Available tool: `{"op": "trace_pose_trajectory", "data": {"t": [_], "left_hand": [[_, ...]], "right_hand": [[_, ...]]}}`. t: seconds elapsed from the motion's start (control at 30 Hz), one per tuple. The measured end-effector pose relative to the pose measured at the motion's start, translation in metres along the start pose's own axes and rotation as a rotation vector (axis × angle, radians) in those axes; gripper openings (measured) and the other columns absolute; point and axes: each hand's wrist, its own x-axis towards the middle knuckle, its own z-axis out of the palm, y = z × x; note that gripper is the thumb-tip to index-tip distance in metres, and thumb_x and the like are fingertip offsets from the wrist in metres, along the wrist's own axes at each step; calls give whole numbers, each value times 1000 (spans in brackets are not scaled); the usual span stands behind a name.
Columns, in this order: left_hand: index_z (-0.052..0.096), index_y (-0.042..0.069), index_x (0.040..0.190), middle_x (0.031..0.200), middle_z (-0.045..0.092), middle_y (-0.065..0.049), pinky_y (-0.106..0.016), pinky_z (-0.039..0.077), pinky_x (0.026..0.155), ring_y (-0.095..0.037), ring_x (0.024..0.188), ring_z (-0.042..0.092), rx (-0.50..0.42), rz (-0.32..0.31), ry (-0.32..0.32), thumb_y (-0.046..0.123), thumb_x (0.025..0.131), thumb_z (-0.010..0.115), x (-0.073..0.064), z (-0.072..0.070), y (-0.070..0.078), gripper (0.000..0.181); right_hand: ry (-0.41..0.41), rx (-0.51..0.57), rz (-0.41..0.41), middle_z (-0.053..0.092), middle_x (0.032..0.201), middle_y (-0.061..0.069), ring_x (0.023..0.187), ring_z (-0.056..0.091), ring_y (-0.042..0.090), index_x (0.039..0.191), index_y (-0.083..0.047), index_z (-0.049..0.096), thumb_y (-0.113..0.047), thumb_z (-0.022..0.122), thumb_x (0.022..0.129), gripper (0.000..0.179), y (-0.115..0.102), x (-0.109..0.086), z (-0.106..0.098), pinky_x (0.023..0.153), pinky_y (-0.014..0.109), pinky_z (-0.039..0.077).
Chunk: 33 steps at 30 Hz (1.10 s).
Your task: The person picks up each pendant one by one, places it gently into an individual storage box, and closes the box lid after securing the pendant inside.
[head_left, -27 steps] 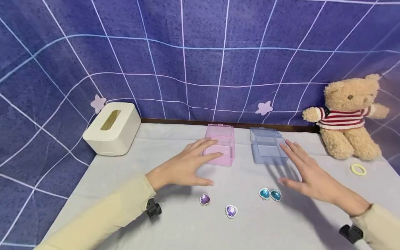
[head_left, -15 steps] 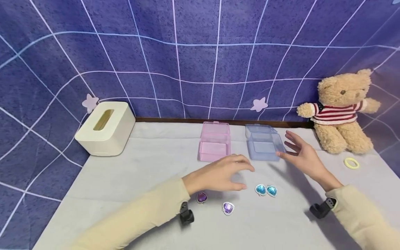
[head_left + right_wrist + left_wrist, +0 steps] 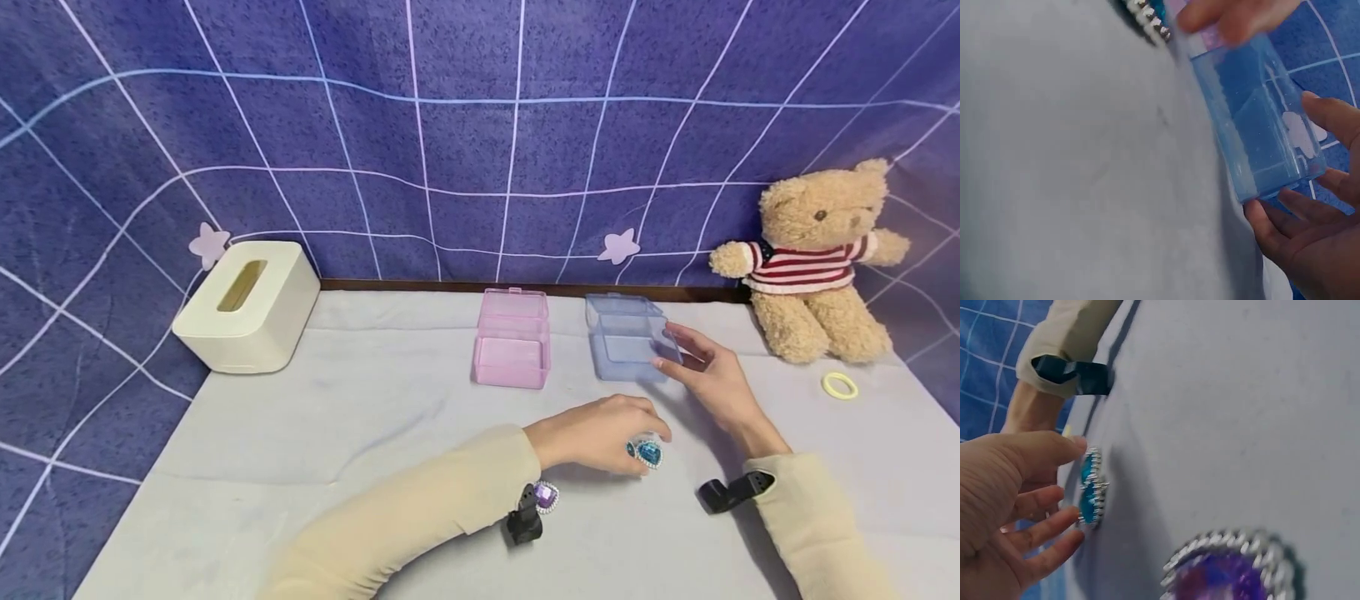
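Note:
Two teal heart-shaped gems (image 3: 648, 454) with silver beaded edges lie side by side on the white cloth. My left hand (image 3: 600, 433) is over them, thumb at one end and fingertips at the other in the left wrist view; they partly hide the gems. My right hand (image 3: 716, 379) grips the right end of a lidded, see-through blue box (image 3: 628, 350), thumb at its near corner and fingers farther back. The box's lid stands up behind it. A purple heart gem (image 3: 545, 497) lies beside my left wrist; the second purple one is hidden beneath the left forearm.
A pink see-through box (image 3: 512, 364), lid up, stands left of the blue one. A white tissue box (image 3: 251, 308) is at the far left. A teddy bear (image 3: 813, 262) sits at the back right, with a yellow ring (image 3: 839, 386) in front of it.
My left hand has moved right, from in front of the pink box to the teal gems. My right hand has closed in on the blue box's right end. Both boxes stay in place.

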Motion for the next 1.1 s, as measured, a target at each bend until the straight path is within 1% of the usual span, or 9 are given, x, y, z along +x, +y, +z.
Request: {"op": "trace_pose_trajectory", "data": {"t": [0.07, 0.13, 0.23, 0.33, 0.4, 0.67, 0.83, 0.97, 1.1], "left_hand": [[63, 17, 127, 123, 62, 5, -13, 37, 105, -5, 115, 56, 24, 5, -1, 30, 82, 75, 5, 4, 0, 48], [64, 17, 124, 119, 64, 5, -13, 38, 103, -5, 110, 57, 42, 9, 7, 29, 82, 75, 9, 8, -1, 46], [69, 18, 112, 104, 64, 8, -12, 41, 94, -2, 97, 57, 51, 13, 14, 29, 81, 76, 13, 12, -3, 34], [71, 20, 96, 90, 61, 9, -10, 42, 83, 0, 85, 53, 45, 24, 17, 28, 80, 76, 15, 15, -5, 18], [71, 21, 89, 85, 60, 10, -10, 42, 78, 1, 81, 51, 45, 29, 12, 28, 81, 76, 16, 16, -6, 12], [72, 22, 90, 84, 60, 12, -10, 43, 75, 1, 80, 52, 34, -1, 10, 28, 80, 77, 22, 13, -6, 13], [72, 21, 87, 81, 61, 14, -8, 42, 72, 1, 78, 52, -2, -11, 7, 24, 78, 76, 22, 12, -6, 11], [71, 21, 84, 75, 61, 15, -7, 41, 68, 2, 75, 52, -21, -32, -7, 23, 76, 77, 23, 12, -6, 10], [70, 22, 81, 72, 60, 16, -7, 40, 67, 1, 73, 52, -21, -23, -21, 25, 76, 77, 26, 12, -5, 9]], "right_hand": [[4, -20, 6, 44, 141, 30, 105, 58, -8, 142, 2, 42, -12, 71, 88, 63, 1, -1, 1, 86, 6, 47], [0, -6, 16, 43, 142, 30, 105, 58, -7, 143, 2, 40, -12, 71, 87, 65, 1, -1, 2, 86, 7, 47], [-4, 15, 34, 41, 143, 32, 104, 59, -7, 145, 2, 37, -12, 70, 88, 68, 3, -2, 2, 86, 7, 48], [-1, 14, 47, 41, 142, 32, 101, 59, -8, 146, 2, 36, -13, 71, 88, 69, 5, -3, 2, 85, 6, 47], [-2, 4, 47, 42, 142, 31, 102, 59, -8, 146, 1, 36, -14, 70, 88, 69, 6, -3, 2, 85, 6, 47], [-17, -50, 7, 46, 141, 28, 108, 61, 1, 147, -2, 36, -17, 69, 90, 68, 3, -1, -1, 86, 6, 47], [-25, -80, 18, 47, 142, 26, 113, 62, 9, 148, -4, 35, -18, 69, 90, 68, 2, 0, -1, 87, 5, 46], [-25, -80, 14, 47, 141, 27, 110, 61, 4, 148, -4, 36, -18, 69, 90, 68, 4, 0, 1, 87, 5, 46], [-13, -84, -1, 48, 139, 28, 105, 60, -4, 147, -3, 37, -17, 69, 90, 67, 5, -2, 1, 85, 5, 46]]}}
